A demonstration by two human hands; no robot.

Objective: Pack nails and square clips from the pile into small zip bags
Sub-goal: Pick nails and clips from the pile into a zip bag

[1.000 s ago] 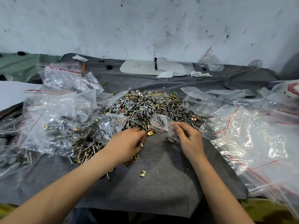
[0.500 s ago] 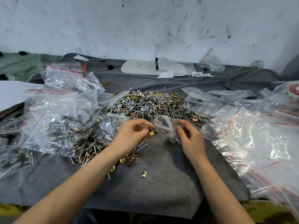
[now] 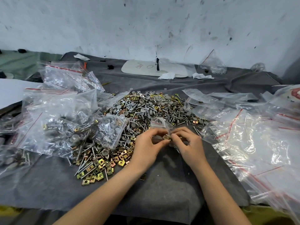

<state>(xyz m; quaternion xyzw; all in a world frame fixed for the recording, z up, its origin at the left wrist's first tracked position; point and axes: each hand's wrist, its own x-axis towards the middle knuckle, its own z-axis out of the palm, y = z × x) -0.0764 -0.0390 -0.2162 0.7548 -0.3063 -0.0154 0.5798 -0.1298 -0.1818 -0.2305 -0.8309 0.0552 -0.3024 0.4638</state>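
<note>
Small zip bag (image 3: 159,123) stands between both hands, its top poking up beyond fingertips. Right hand (image 3: 189,143) pinches bag mouth. Left hand (image 3: 148,146) pinches square clips (image 3: 167,137) at opening.

Risk: film sags or clip snags on lip, and clips spill onto grey cloth (image 3: 162,192).

Pile (image 3: 146,109) just beyond knuckles. Scattered clips (image 3: 100,166) left of left hand, filled bags (image 3: 65,127) further left. Empty bags (image 3: 251,135) crowd right of right hand.

Bare cloth only back toward wrists.

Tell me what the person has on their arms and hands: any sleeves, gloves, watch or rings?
Nothing worn shows. The left hand and the right hand are bare, with no gloves and no rings visible. Both forearms are uncovered down to the bottom edge of the picture, with no sleeve, watch or bracelet in view.
</note>
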